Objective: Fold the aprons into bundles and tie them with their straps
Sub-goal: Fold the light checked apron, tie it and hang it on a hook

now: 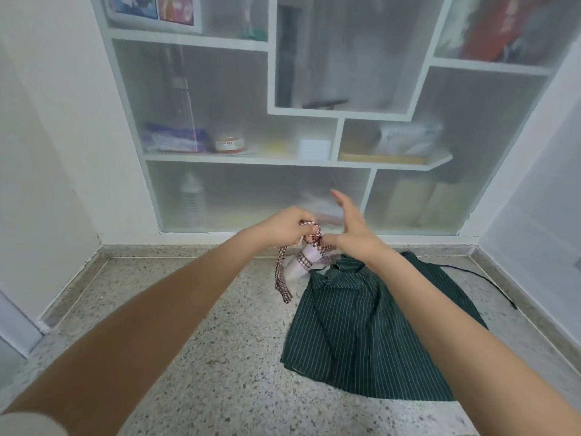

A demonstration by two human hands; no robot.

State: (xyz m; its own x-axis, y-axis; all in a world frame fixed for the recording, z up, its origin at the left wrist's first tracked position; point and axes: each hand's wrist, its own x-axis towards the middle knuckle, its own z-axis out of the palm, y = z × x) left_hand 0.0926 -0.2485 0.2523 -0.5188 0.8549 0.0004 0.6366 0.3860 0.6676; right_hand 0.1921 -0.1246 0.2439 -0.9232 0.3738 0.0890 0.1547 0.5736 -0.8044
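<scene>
Checked red-and-white strap (284,278) runs from the left hand (283,228), whose fingers curl round it near a loop above the pale bundle (298,265). That bundle is a light-coloured apron rolled tight, with a band of the same checked strap wrapped round its middle; it is held up between the two hands, above the floor's far edge. A loose end of the strap hangs down from the left hand toward the floor (204,357), which is speckled grey terrazzo. The right hand (355,234) pinches the strap at the knot with thumb and a lower finger, while its other fingers stand straight and spread upward. Just beside the bundle, on the right, a dark green apron (361,335) with thin white stripes lies crumpled and partly spread on the floor, under the right forearm. A dark strap (490,283) trails from it toward the right wall. Behind the hands stands a white shelf unit (239,160) with frosted panels; blurred things sit in its compartments.
</scene>
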